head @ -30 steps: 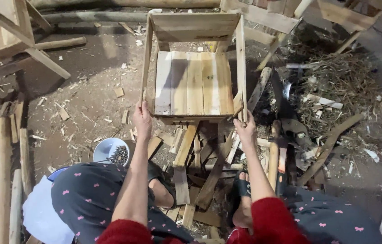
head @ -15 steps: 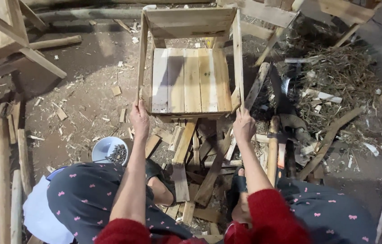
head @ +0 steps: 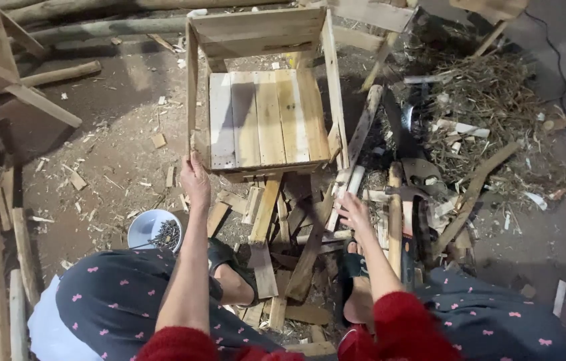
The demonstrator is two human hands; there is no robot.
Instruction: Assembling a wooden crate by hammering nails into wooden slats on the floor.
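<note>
Near left, a bowl (head: 154,229) of nails sits on the floor. The left hand (head: 195,179) grips the chair (head: 266,117) by its left front corner. The right hand (head: 354,212), grip released, hovers over scrap slats (head: 310,251), seemingly mid-assembly.

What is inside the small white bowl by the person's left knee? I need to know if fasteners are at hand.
The white bowl holds a dark pile of thin metal pieces, likely nails; whatever lies beneath the pile is covered.
</note>
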